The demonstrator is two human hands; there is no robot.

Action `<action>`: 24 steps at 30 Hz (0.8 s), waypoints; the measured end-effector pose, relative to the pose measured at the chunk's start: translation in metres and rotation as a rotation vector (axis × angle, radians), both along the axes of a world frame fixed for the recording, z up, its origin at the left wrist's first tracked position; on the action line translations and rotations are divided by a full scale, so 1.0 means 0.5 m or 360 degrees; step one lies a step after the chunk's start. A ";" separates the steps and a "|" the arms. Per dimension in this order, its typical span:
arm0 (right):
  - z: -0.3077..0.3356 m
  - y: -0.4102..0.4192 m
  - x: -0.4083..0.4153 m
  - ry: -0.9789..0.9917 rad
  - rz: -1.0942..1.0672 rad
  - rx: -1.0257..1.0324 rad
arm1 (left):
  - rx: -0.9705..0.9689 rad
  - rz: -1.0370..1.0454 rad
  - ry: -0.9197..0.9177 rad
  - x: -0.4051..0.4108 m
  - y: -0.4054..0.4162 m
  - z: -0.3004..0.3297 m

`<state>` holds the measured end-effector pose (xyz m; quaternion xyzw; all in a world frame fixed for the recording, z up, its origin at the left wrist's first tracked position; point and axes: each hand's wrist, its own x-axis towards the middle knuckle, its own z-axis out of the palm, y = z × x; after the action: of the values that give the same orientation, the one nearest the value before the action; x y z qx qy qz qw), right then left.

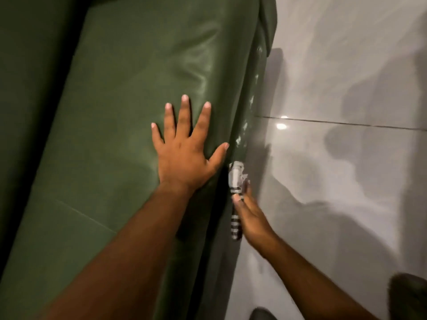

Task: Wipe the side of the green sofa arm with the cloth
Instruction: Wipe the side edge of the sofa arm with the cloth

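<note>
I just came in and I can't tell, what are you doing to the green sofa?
A person is cleaning the green sofa arm. The left hand lies flat with fingers spread on top of the arm. The right hand presses a white cloth with dark stripes against the arm's outer side, next to the shiny grey tiled floor. Pale smudges show on the side above the cloth, so the wiping looks unfinished.

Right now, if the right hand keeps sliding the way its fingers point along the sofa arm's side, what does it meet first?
The right hand would first meet the pale smears on the sofa arm's side, just beyond the cloth; depth is unclear.
</note>
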<state>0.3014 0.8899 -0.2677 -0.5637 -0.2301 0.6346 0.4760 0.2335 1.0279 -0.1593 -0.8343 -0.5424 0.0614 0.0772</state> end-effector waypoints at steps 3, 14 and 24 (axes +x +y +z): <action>-0.060 0.017 -0.075 -0.0287 0.0062 0.0162 | 0.0163 -0.0015 -0.0022 -0.004 0.002 -0.020; -0.167 0.032 -0.150 -0.0635 -0.0116 0.0601 | 0.0364 -0.0017 -0.0001 0.001 -0.004 -0.035; -0.177 0.285 -0.017 -0.0560 -0.0489 0.0438 | 0.0404 -0.0023 0.0055 0.006 -0.001 -0.042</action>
<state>0.2930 1.0326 -0.3561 -0.6236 -0.3053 0.4099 0.5916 0.2365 1.0275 -0.1806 -0.8206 -0.5382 0.0061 0.1922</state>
